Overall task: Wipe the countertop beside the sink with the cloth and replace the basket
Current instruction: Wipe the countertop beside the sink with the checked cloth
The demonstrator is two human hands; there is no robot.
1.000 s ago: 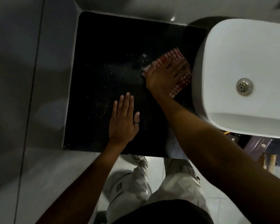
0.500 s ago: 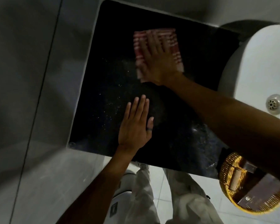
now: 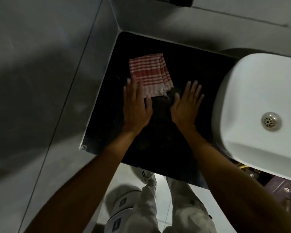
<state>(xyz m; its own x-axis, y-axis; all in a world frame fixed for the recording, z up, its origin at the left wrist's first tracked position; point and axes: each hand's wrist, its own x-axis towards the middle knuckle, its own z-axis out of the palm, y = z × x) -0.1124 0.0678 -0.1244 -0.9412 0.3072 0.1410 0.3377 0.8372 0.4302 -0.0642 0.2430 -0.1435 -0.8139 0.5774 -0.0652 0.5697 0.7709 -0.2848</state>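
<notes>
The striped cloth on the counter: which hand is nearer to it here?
Left. The left hand lies flat with its fingertips overlapping the striped cloth's near-left edge. The right hand lies open on the black counter to the cloth's lower right, between it and the sink.

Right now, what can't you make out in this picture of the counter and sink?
Head view only:
- Basket: not identifiable; only dark, blurred shapes under the sink at the right edge.
- Cloth: near-left corner hidden by left hand fingers.
- Countertop: too dark to judge cleanliness.
- Black object at the top edge: cut off.
</notes>
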